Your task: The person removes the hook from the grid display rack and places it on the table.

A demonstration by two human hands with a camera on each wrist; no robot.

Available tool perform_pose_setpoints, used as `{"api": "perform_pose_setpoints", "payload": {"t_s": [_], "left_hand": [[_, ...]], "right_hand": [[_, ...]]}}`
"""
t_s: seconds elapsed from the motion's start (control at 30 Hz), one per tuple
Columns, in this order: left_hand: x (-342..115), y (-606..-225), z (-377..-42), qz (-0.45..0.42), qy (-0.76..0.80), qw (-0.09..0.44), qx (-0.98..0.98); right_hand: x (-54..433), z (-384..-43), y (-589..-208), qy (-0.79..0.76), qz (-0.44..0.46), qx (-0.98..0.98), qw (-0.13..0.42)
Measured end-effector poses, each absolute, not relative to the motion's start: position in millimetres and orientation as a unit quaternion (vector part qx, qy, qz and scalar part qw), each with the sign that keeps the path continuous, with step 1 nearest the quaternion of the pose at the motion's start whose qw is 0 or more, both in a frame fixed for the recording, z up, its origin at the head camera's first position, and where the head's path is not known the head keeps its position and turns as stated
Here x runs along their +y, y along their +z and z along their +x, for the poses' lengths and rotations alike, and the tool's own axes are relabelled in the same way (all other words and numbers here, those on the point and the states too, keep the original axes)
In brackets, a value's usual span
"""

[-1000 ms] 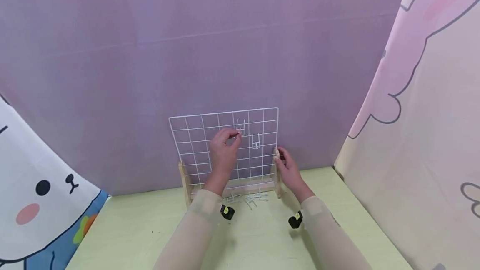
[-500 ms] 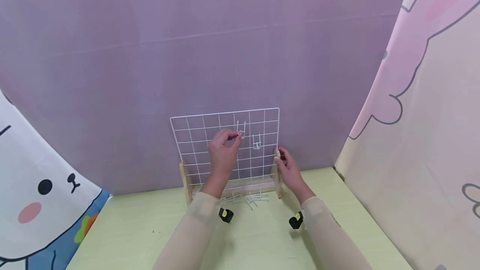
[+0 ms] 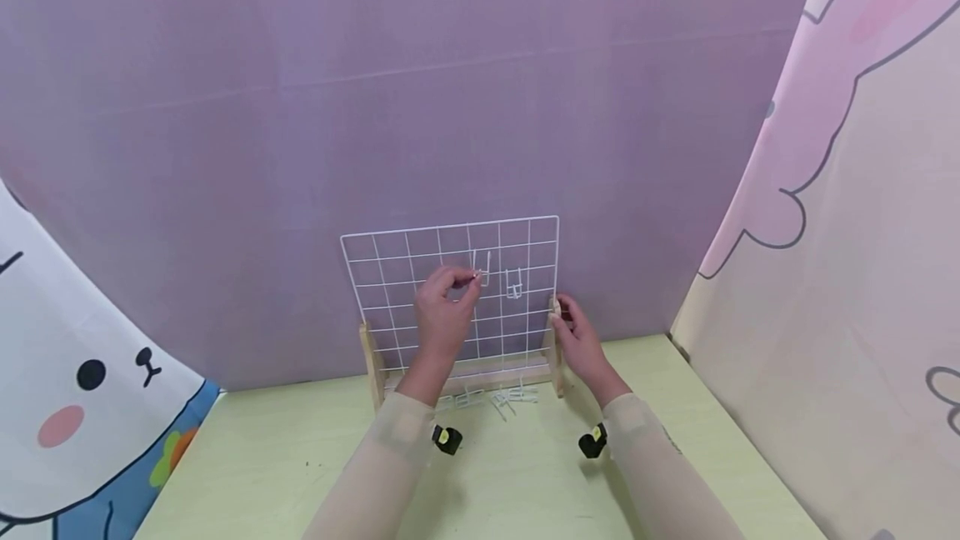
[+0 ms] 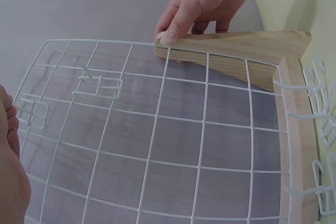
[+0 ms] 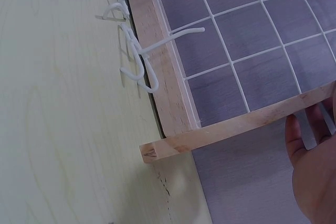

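Observation:
A white wire grid panel [image 3: 390,307] stands upright in a wooden stand [image 3: 367,357]. My left hand [image 3: 442,319] is raised before the grid's upper middle, its thumb and fingertips pinching a white wire hook [image 3: 487,279]. In the left wrist view that hook [image 4: 38,113] overlaps the grid wires, while the left hand [image 4: 11,166] shows only at the edge. Another wire hook [image 3: 513,286] hangs on the grid, to the right of the pinched one. My right hand [image 3: 581,344] grips the top of the stand's right wooden upright [image 4: 239,45], thumb in front and fingers behind.
Several loose white wire hooks [image 3: 502,402] lie on the pale table [image 3: 525,482] at the foot of the stand. Behind the grid hangs a purple cloth [image 3: 480,123]. Printed cloths close in the left and right sides.
My left hand has come down slightly, and the pinched hook has dropped a little with it against the grid. The right hand keeps its grip on the upright.

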State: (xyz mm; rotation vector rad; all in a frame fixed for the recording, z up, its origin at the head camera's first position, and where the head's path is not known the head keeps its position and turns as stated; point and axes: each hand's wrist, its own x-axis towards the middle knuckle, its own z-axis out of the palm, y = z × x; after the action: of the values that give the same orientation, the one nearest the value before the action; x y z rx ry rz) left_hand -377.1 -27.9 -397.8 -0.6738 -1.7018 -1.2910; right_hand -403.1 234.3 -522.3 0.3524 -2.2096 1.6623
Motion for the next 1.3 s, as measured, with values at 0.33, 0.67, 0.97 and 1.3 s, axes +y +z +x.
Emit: {"api": "perform_pose_setpoints", "payload": {"t_s": [0.33,0.67,0.97,1.3], "left_hand": [[-32.2,-404.8,-373.7,-0.278,-0.527,0.424,-0.682],[-35.5,-409.6,-368.2,-0.264,-0.541,0.398,-0.692],[-38.1,-418.8,-362.5,-0.265,-0.557,0.374,-0.692],[-42.4,-429.6,-357.9,-0.257,-0.549,0.364,-0.708]], "right_hand": [[234.1,-403.9,-522.7,0.586,0.126,-0.779,0.183],[233.4,-402.8,-521.3,0.59,0.119,-0.779,0.178],[232.9,-402.5,-521.5,0.589,0.114,-0.781,0.173],[233.0,-401.5,-520.8,0.588,0.109,-0.784,0.168]]}}
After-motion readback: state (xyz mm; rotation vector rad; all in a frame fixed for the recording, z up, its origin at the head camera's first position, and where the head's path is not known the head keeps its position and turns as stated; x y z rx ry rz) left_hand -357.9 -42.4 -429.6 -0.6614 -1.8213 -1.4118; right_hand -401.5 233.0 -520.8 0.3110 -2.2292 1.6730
